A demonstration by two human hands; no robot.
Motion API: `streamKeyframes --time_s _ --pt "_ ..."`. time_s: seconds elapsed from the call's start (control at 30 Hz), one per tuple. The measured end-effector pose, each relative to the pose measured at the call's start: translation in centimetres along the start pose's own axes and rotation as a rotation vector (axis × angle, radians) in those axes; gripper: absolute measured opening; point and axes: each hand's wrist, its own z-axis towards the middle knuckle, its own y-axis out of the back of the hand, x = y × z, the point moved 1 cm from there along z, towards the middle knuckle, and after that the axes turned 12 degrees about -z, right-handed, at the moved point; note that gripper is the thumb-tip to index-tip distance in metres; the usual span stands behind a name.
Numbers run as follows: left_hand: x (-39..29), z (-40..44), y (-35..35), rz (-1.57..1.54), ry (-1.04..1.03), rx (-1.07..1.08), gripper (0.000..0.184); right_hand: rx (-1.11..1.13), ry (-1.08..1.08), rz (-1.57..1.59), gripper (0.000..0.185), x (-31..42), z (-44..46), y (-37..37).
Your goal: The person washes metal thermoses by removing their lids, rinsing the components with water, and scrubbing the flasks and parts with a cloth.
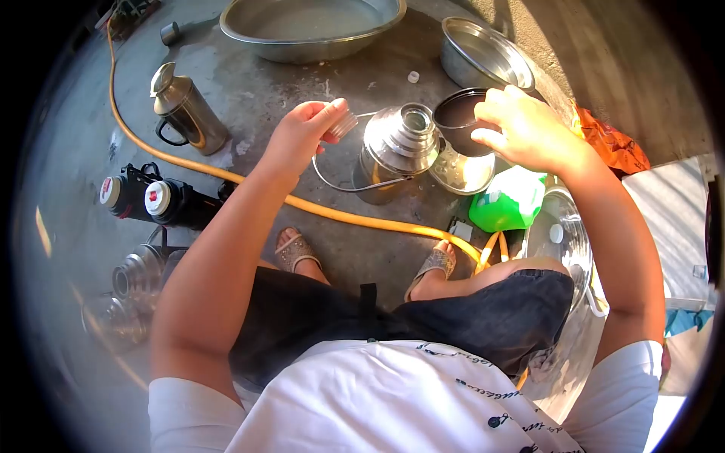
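Our left hand (306, 136) pinches a small clear ribbed piece (344, 125) | metal vacuum flask (393, 143) upright between our hands; we could topple it by snagging its wire handle (355, 190) | our right hand (532, 132) at the dark bowl (457, 113), grip unclear; a loose hold might tip the bowl into the flask.

counts: 2 hands (306, 136), 1 dark bowl (455, 134), 1 clear ridged piece (344, 124), 3 steel flasks (398, 143), 1 metal jug (198, 113), 2 black flasks (189, 209), 2 metal basins (313, 49), 1 clear basin (578, 226), 1 shiny round dish (462, 175), 1 metal cup (170, 33), 1 yellow hose (355, 218), 1 green container (506, 204), 1 orange bag (615, 149), 2 sandals (294, 252), 2 loose white caps (413, 77)
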Motion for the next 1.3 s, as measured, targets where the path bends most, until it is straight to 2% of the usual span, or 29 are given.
streamKeyframes --time_s 0.07,0.17,0.23,0.27,0.33,0.4,0.53,0.6,0.67,0.73,0.8,0.83,1.0,1.1,1.13,1.2,1.3 --pt "0.9 0.2 -0.7 0.020 0.032 0.016 0.045 -0.001 -0.034 0.021 0.027 0.2 0.8 0.4" --pt "1.2 -0.2 -2.3 0.053 -0.045 0.085 0.048 0.012 0.012 0.047 0.026 0.0 0.3 0.3" --pt "2.3 -0.1 -2.6 0.110 -0.093 0.107 0.049 -0.008 -0.036 0.042 0.024 -0.6 -1.2 -0.2" --pt "2.8 0.0 -2.7 0.167 -0.142 0.132 0.050 -0.098 -0.046 0.113 0.023 -1.6 -2.4 -1.1" --pt "2.1 -0.7 -3.2 0.197 -0.136 0.141 0.052 -0.125 -0.143 0.183 0.021 -3.3 -5.4 -2.6" --pt "1.8 -0.7 -3.9 0.171 -0.164 0.139 0.041 -0.292 -0.304 0.216 0.019 -4.6 -9.3 -5.1" --pt "1.6 1.2 -5.7 0.264 -0.220 0.089 0.043 -0.286 -0.666 0.271 0.018 -6.7 -18.9 -12.9" --pt "1.1 2.6 -6.9 0.195 -0.365 0.091 0.047 -0.202 -0.855 0.328 0.021 -6.0 -23.2 -15.8" --pt "1.3 4.3 -7.8 0.141 -0.346 0.120 0.048 -0.108 -0.976 0.308 0.024 -5.8 -27.8 -20.2" --pt "0.8 4.9 -9.2 -0.149 -0.298 0.146 0.050 -0.011 -1.071 0.245 0.028 -5.5 -31.8 -24.3" --pt "0.9 5.3 -9.8 -0.195 -0.277 0.166 0.051 0.142 -1.154 0.202 0.032 -4.7 -34.4 -26.5" --pt "1.0 5.4 -9.9 -0.215 -0.265 0.178 0.051 0.146 -1.158 0.214 0.032 -4.5 -35.7 -28.1" --pt "1.1 5.2 -8.5 -0.214 -0.163 0.193 0.048 0.539 -1.234 0.234 0.033 -3.4 -38.5 -34.7" --pt "0.4 4.2 -7.5 -0.172 -0.148 0.152 0.046 0.676 -1.130 0.393 0.030 -3.9 -41.0 -40.4" --pt "0.2 3.6 -7.3 -0.144 -0.122 0.124 0.045 0.710 -1.063 0.484 0.029 -4.3 -42.2 -42.6" --pt "0.0 2.5 -7.1 -0.149 -0.134 0.092 0.042 0.756 -1.068 0.478 0.028 -3.3 -42.0 -43.8" --pt "0.3 1.5 -6.6 -0.334 -0.008 0.126 0.035 0.662 -1.154 0.368 0.026 -2.6 -39.9 -40.9"
